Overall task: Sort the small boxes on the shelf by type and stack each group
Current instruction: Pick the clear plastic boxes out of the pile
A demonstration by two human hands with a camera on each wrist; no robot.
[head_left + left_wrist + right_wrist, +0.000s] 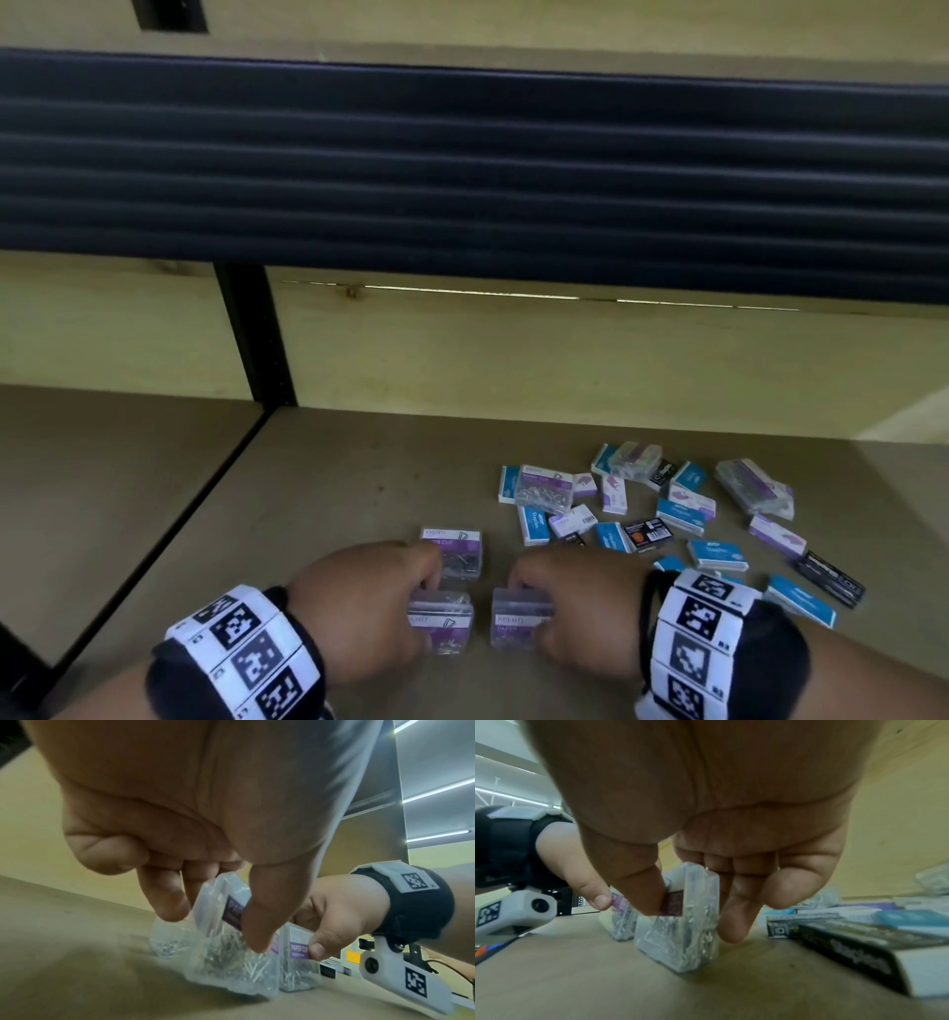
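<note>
Hands each pinch one clear plastic paper-clip box: my left hand [359,606] one [440,619], right hand [580,611] another [521,616]; a third matching box [452,550] lies at twelve o'clock, nearer the left.

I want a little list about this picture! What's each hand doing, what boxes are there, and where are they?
left hand: pinches a clear clip box, tilted on the shelf
right hand: pinches another clear clip box, standing on edge
third clip box: lies just behind the left hand's box
pile: unsorted blue, purple-and-white, black and clear boxes, to the right
stacks: none built yet
</note>
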